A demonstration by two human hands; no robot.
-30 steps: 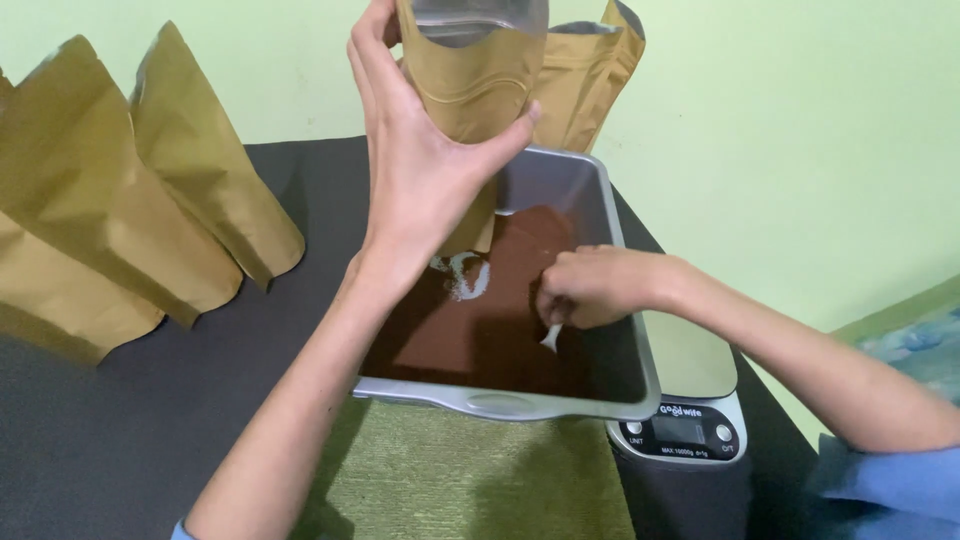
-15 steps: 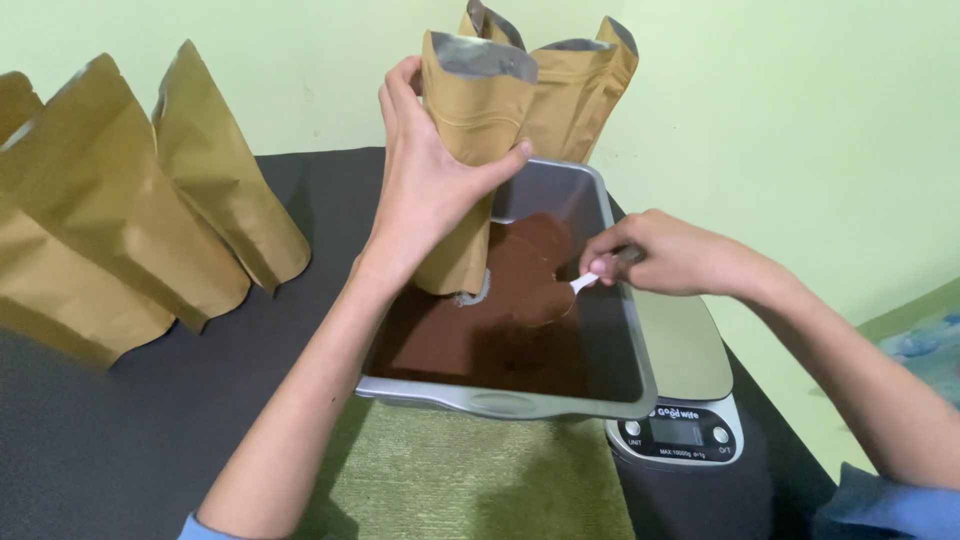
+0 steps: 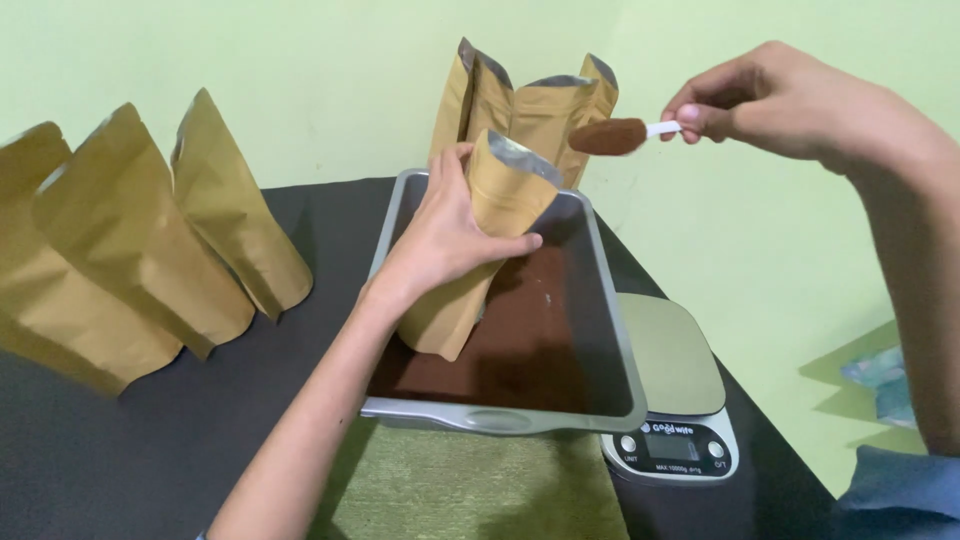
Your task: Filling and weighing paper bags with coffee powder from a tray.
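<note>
My left hand [image 3: 443, 235] grips a gold stand-up pouch [image 3: 482, 250], its open silver-lined mouth tilted up to the right, its base resting in a metal tray [image 3: 612, 330] of brown powder [image 3: 545, 340]. My right hand [image 3: 775, 100] is raised at the upper right and pinches a small white spoon [image 3: 620, 135] heaped with brown powder. The spoon hovers just above and to the right of the pouch's mouth.
Three gold pouches [image 3: 130, 250] lean at the left on the black table [image 3: 150, 440]. More open gold pouches [image 3: 540, 110] stand behind the tray against the green wall. A kitchen scale [image 3: 675, 395] sits right of the tray; a green mat [image 3: 460, 485] lies in front.
My right hand lifted the spoon out of the tray, loaded with powder, up beside the pouch's mouth. My left hand lowered and tilted the pouch over the tray.
</note>
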